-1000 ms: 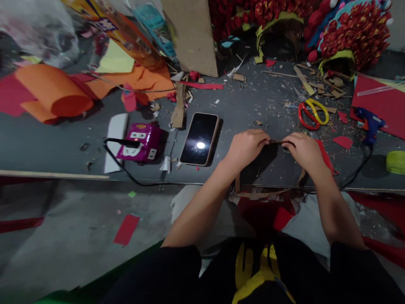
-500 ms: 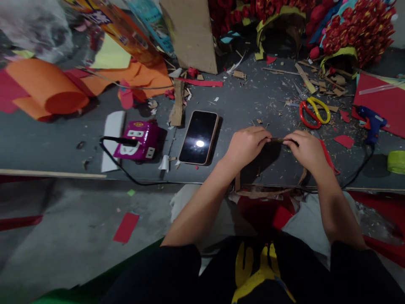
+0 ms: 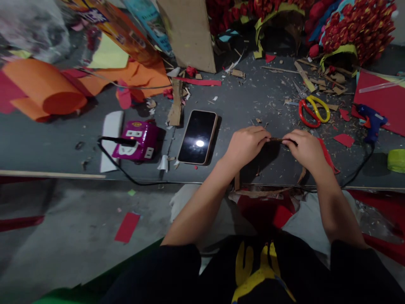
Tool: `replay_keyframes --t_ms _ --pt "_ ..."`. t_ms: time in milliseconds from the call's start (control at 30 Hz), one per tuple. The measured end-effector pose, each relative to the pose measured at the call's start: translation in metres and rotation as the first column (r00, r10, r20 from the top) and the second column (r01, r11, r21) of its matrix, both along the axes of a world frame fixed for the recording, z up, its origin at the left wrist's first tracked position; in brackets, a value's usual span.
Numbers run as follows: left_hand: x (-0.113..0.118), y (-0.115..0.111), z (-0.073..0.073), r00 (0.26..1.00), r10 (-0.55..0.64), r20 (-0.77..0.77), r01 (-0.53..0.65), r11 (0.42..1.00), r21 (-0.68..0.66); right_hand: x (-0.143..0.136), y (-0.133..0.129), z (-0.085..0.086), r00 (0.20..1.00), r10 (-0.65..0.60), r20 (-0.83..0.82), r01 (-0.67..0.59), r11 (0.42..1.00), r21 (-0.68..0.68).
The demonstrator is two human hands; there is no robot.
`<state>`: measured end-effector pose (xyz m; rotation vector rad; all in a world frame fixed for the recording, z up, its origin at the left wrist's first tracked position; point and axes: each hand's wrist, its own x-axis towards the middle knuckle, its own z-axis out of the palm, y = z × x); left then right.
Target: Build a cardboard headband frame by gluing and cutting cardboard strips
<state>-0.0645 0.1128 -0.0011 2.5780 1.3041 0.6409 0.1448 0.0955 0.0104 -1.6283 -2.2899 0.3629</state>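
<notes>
A narrow brown cardboard strip [image 3: 276, 139] spans the gap between my two hands over the front part of the table, seen nearly edge-on. My left hand [image 3: 247, 144] pinches its left end, and my right hand [image 3: 304, 147] pinches the right end between thumb and fingers. Below the hands, more brown strip [image 3: 264, 193] shows along the table's front edge; whether it joins the held piece I cannot tell. Beside my right wrist lies a red piece [image 3: 328, 156], partly covered. Scissors [image 3: 314, 111] with red and yellow handles rest just beyond my right hand.
A phone [image 3: 198, 137] lies left of my hands, and a purple power socket block [image 3: 139, 140] with a plugged-in cord stands farther left. At the right are a blue glue gun [image 3: 372, 122] and green tape roll [image 3: 396, 160]. Cardboard scraps and red-flowered pieces [image 3: 360, 31] sit behind.
Both hands keep their pinch on the cardboard strip at almost the same spot. The view has shifted very slightly; nothing else has visibly moved.
</notes>
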Motion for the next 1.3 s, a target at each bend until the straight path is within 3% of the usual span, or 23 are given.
replay_keyframes --t_ms 1300 --pt "0.0004 0.0003 -0.0005 1.0 0.015 -0.003 -0.015 1.0 -0.007 -0.0012 0.0002 0.0007 0.999 0.013 0.046 -0.012 1.0 -0.003"
